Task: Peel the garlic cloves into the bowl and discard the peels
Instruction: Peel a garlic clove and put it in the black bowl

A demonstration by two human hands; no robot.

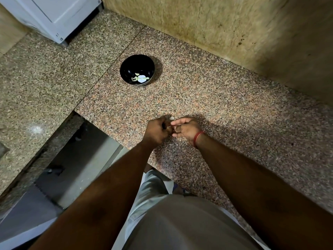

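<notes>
Hands (156, 131) (185, 128) together, fingers curled on a garlic clove (172, 118), near counter edge (115, 139)

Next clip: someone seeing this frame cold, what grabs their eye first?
Probably the black bowl, standing alone on the speckled granite counter with a few pale garlic pieces in its bottom. Next, the two hands meeting near the counter's front edge: the left hand is curled tight, the right hand lies palm up with a red thread round its wrist. A small pale bit shows at their fingertips, likely garlic or peel, too small to tell.
</notes>
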